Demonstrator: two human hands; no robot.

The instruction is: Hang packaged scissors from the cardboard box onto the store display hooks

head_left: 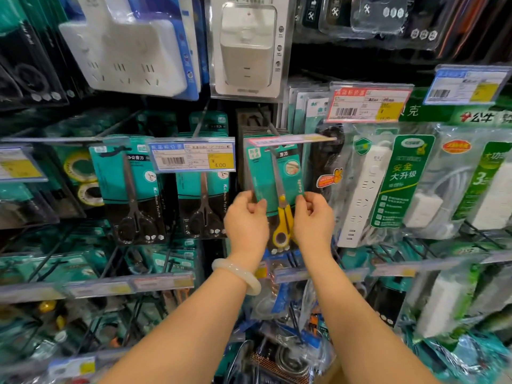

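Yellow-handled scissors pack between left hand and right hand

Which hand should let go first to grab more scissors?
Probably the right hand: both pinch the yellow-handled scissors pack, but the left hand grips higher, steadying it.

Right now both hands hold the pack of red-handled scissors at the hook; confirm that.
Not quite: the head view shows yellow handles, not red. The left hand and right hand do pinch the scissors pack by its two sides at the hook.
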